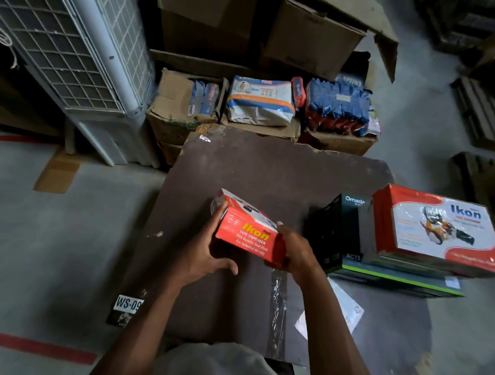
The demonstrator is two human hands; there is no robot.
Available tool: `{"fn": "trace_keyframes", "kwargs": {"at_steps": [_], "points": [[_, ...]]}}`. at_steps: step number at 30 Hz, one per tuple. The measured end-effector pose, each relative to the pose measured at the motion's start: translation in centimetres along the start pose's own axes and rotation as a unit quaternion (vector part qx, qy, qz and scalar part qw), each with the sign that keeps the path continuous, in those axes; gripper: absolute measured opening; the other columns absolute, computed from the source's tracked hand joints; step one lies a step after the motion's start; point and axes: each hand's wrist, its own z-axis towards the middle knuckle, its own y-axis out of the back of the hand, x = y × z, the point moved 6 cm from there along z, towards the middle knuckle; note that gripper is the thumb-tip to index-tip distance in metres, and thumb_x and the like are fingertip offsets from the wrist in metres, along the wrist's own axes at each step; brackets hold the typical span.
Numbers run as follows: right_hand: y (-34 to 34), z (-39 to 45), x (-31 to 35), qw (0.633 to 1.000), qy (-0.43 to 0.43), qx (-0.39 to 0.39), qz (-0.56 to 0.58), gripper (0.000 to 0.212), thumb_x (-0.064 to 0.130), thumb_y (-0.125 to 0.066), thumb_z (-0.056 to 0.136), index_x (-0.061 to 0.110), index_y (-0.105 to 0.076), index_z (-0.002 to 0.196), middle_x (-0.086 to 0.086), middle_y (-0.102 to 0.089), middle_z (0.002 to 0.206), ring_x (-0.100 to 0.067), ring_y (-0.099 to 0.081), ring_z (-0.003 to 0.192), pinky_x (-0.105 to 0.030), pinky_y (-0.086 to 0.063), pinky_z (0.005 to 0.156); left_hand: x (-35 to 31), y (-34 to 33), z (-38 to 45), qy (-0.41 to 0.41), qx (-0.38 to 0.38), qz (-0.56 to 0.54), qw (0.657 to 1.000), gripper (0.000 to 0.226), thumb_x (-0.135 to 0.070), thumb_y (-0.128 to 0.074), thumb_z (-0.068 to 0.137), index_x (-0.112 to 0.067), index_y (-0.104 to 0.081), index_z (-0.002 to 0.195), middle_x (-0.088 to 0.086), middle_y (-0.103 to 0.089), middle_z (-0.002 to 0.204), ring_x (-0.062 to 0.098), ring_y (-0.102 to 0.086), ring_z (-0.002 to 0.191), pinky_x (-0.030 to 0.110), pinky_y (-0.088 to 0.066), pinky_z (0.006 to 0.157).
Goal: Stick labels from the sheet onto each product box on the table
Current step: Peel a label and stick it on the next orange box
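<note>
I hold a small red Ikon tape dispenser box [248,232] tilted above the dark brown table [270,171]. My left hand [204,251] grips its left end, thumb on the top edge. My right hand [294,252] grips its right end. A bigger red and white Ikon box [437,231] rests on top of a stack at the right, beside a black Omada box [344,222] and a flat green-edged box [394,279]. A white label sheet [346,309] lies on the table, partly hidden under my right forearm.
A strip of clear plastic [277,305] lies on the table near me. Beyond the table's far edge stand open cartons with packets [260,101] and large cardboard boxes [307,37]. A grey air cooler [83,61] stands at the left on the concrete floor.
</note>
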Motion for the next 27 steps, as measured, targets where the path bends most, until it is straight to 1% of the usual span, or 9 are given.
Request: {"fn": "trace_keyframes", "kwargs": {"at_steps": [2, 6, 9, 11, 13, 15, 17, 22, 27], "points": [[0.3, -0.6, -0.1, 1.000, 0.008, 0.007, 0.008, 0.051, 0.057, -0.058, 0.099, 0.009, -0.069, 0.112, -0.012, -0.075, 0.092, -0.024, -0.073, 0.073, -0.041, -0.063, 0.061, 1.1, 0.4, -0.2, 0.002, -0.023, 0.041, 0.999, 0.135, -0.027, -0.098, 0.060, -0.042, -0.010, 0.161, -0.021, -0.017, 0.167, 0.007, -0.020, 0.154, 0.051, -0.032, 0.121], [0.2, -1.7, -0.1, 0.998, 0.007, 0.048, 0.041, 0.068, 0.068, -0.046, 0.099, 0.005, -0.067, 0.113, -0.017, -0.072, 0.102, -0.030, -0.072, 0.086, -0.048, -0.064, 0.075, 2.2, 2.1, -0.6, 0.008, -0.137, 0.057, 0.989, 0.101, -0.016, -0.087, 0.077, -0.045, -0.030, 0.156, -0.015, -0.048, 0.154, 0.007, -0.047, 0.141, 0.052, -0.043, 0.114], [0.1, -2.3, -0.1, 0.998, 0.026, 0.058, 0.001, 0.071, 0.069, -0.038, 0.101, 0.008, -0.069, 0.117, -0.017, -0.074, 0.105, -0.032, -0.072, 0.090, -0.050, -0.061, 0.084, 2.3, 3.2, -0.9, 0.025, -0.192, 0.103, 0.976, 0.085, -0.050, -0.075, 0.076, -0.051, -0.035, 0.151, -0.012, -0.061, 0.142, 0.008, -0.058, 0.130, 0.047, -0.049, 0.106], [0.5, -2.4, 0.2, 0.992, 0.069, 0.029, -0.098, 0.076, 0.077, -0.033, 0.097, 0.016, -0.074, 0.114, -0.016, -0.075, 0.106, -0.030, -0.070, 0.094, -0.050, -0.058, 0.091, 2.6, 3.5, -0.8, 0.040, -0.197, 0.136, 0.970, 0.086, -0.064, -0.068, 0.071, -0.052, -0.035, 0.150, -0.010, -0.067, 0.134, 0.012, -0.063, 0.123, 0.045, -0.053, 0.101], [0.4, -2.8, 0.6, 0.976, 0.149, 0.005, -0.160, 0.073, 0.081, -0.038, 0.093, 0.024, -0.073, 0.122, -0.012, -0.072, 0.125, -0.021, -0.067, 0.111, -0.049, -0.052, 0.106, 2.7, 3.5, -0.6, 0.044, -0.191, 0.151, 0.969, 0.089, -0.076, -0.067, 0.069, -0.051, -0.036, 0.148, -0.010, -0.070, 0.128, 0.013, -0.067, 0.117, 0.044, -0.056, 0.095], [-0.2, -3.9, 1.0, 0.967, 0.239, 0.029, -0.086, 0.061, 0.063, -0.057, 0.096, 0.033, -0.052, 0.148, 0.000, -0.052, 0.153, -0.013, -0.052, 0.135, -0.041, -0.040, 0.117, 2.9, 3.3, -0.1, 0.057, -0.165, 0.147, 0.974, 0.090, -0.090, -0.062, 0.064, -0.054, -0.039, 0.143, -0.013, -0.070, 0.127, 0.013, -0.067, 0.115, 0.044, -0.056, 0.094], [-0.7, -4.4, 1.0, 0.948, 0.309, 0.047, -0.055, 0.071, 0.050, -0.069, 0.090, 0.040, -0.040, 0.154, 0.007, -0.043, 0.158, -0.011, -0.046, 0.142, -0.038, -0.040, 0.117, 3.2, 2.9, 0.5, 0.067, -0.146, 0.140, 0.977, 0.089, -0.091, -0.065, 0.062, -0.057, -0.042, 0.140, -0.017, -0.069, 0.126, 0.013, -0.067, 0.114, 0.045, -0.056, 0.094], [-0.5, -3.2, 0.6, 0.883, 0.423, 0.016, -0.202, 0.059, 0.041, -0.073, 0.087, 0.036, -0.058, 0.143, 0.009, -0.039, 0.159, -0.001, -0.040, 0.143, -0.038, -0.043, 0.116, 2.4, 1.5, 0.8, 0.078, -0.126, 0.101, 0.984, 0.095, -0.084, -0.071, 0.062, -0.051, -0.039, 0.145, -0.016, -0.063, 0.134, 0.010, -0.062, 0.120, 0.048, -0.054, 0.100], [-0.1, -3.0, 0.9, 0.878, 0.427, 0.020, -0.215, 0.044, 0.034, -0.077, 0.091, 0.041, -0.067, 0.133, 0.016, -0.043, 0.154, 0.008, -0.041, 0.138, -0.038, -0.049, 0.112, -1.7, 1.7, 0.9, -0.052, -0.137, 0.160, 0.976, 0.096, -0.057, -0.074, 0.085, -0.044, -0.015, 0.159, -0.013, -0.021, 0.166, 0.004, -0.022, 0.151, 0.031, -0.028, 0.117]]}}
